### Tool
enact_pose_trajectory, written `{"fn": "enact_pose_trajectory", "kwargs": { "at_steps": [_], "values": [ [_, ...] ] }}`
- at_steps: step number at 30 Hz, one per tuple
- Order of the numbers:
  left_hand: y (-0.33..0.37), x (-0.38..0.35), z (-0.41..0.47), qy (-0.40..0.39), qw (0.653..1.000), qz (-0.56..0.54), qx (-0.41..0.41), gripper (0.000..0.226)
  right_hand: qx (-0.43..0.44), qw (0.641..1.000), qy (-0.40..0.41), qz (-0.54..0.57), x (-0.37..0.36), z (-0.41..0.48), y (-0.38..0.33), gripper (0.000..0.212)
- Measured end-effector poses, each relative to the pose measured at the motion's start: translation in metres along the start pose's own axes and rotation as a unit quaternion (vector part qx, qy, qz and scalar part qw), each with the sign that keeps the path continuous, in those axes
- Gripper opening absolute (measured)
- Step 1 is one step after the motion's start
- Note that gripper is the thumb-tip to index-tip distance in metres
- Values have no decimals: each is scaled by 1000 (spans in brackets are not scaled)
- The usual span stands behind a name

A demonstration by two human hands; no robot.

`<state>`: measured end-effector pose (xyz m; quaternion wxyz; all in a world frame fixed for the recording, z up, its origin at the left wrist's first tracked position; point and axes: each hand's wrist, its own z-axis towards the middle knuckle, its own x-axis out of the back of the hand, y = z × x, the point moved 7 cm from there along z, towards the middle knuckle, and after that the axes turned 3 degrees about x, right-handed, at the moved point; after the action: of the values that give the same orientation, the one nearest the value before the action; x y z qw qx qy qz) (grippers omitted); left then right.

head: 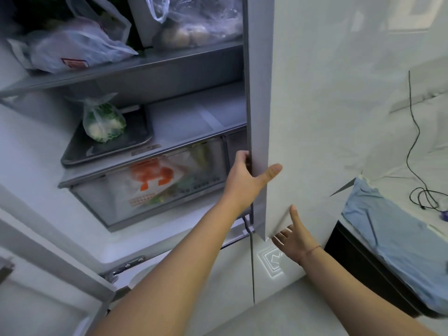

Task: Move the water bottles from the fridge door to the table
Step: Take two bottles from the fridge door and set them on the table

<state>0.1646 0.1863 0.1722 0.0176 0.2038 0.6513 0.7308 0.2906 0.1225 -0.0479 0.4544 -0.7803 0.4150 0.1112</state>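
The left hand [244, 175] grips the edge of the right fridge door [315, 105] at mid-frame, fingers wrapped behind it, thumb on the front. The right hand [292, 238] rests open-fingered low on the door face, holding nothing. No water bottles show — presumably they sit in a door rack out of view. Best to swing the door steadily, both hands guiding.

The fridge door [327, 105] is looking white. A bag [150, 180] in the drawer is showing orange. A blue cloth [388, 229] is lying over something black.
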Motion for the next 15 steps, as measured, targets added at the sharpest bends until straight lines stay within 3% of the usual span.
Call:
{"fn": "enact_pose_trajectory", "kwargs": {
  "at_steps": [6,9,13,15],
  "values": [
    [9,-33,-57,-77,996,-6,-52,31,22,998,-19,-51,59,-58,-9,73],
    [15,-49,-77,-68,995,-23,-72,27,63,993,-10,-96,90,-95,-26,66],
    [21,-68,-91,-33,996,-1,-82,31,193,959,33,-204,120,-150,-64,33],
    [25,-80,-96,-34,995,38,-87,48,312,926,57,-206,126,-185,-99,35]
  ]
}}
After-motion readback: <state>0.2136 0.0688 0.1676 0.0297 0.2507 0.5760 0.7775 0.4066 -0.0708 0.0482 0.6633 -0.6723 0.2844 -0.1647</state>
